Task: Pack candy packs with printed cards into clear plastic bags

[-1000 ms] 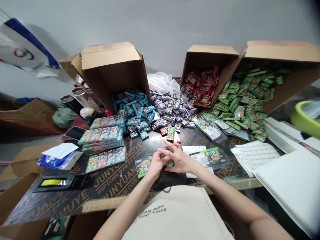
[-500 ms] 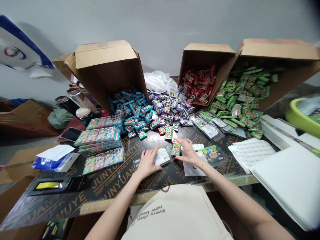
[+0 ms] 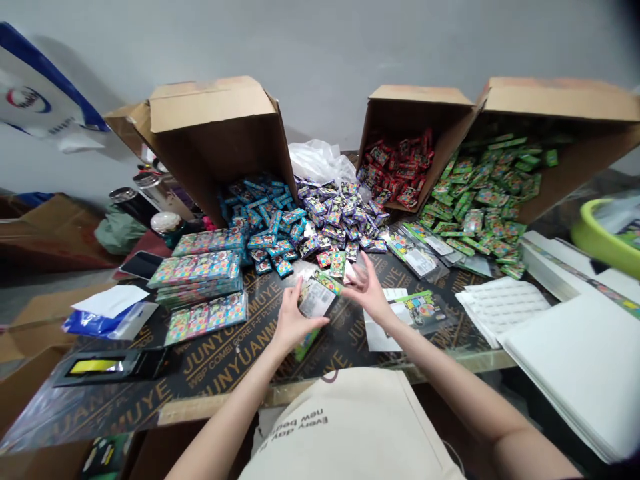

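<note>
A clear plastic sleeve with a printed card (image 3: 319, 298) tilts up in front of me, its barcode-like print facing up. My left hand (image 3: 291, 321) grips its left side, thumb below and index finger along the upper edge. Under that hand a green strip (image 3: 307, 345) shows, partly hidden. By the sleeve's right edge is my right hand (image 3: 370, 293), thumb and index finger apart, thumb tip at the green edge. Just beyond them lie a small green packet (image 3: 338, 264) and a small red packet (image 3: 324, 259).
Piles of blue packets (image 3: 277, 233), purple packets (image 3: 337, 213), red packets (image 3: 400, 167) and green packets (image 3: 480, 200) lie in and before tipped cartons. Stacked filled sleeves (image 3: 200, 270) stand left; papers (image 3: 385, 327), flat sleeves (image 3: 420, 257) and white sheets (image 3: 575, 360) lie right.
The sleeve has turned and tilted up, with my left hand now around its side. My right hand has shifted slightly up; the small green packet it held no longer shows in its fingers.
</note>
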`<state>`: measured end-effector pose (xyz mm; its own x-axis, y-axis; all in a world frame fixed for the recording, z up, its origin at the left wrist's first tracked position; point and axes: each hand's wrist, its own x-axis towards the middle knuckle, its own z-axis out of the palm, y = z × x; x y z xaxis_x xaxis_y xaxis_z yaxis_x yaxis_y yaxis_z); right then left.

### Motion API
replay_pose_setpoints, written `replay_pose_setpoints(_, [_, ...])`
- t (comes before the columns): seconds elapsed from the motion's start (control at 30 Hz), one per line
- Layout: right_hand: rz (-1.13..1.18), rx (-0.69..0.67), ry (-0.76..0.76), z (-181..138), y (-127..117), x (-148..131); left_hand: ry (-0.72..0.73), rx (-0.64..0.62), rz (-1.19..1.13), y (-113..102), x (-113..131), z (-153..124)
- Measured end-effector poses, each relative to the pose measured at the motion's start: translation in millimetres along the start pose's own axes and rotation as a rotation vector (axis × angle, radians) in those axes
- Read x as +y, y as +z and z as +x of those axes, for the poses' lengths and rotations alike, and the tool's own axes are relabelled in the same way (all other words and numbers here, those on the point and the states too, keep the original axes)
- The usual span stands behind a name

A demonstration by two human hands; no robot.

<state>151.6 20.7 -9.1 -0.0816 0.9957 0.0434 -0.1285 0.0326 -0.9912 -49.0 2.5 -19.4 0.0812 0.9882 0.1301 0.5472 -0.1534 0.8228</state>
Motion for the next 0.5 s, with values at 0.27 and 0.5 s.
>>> replay_pose_setpoints(0.27, [0.351, 0.429, 0.297, 11, 57, -5, -0.364, 0.246, -0.878, 44, 28, -10])
replay_pose_setpoints(0.5, [0.487, 0.31, 0.333, 3, 41, -8, -0.583, 0.144, -1.145, 33, 33, 5])
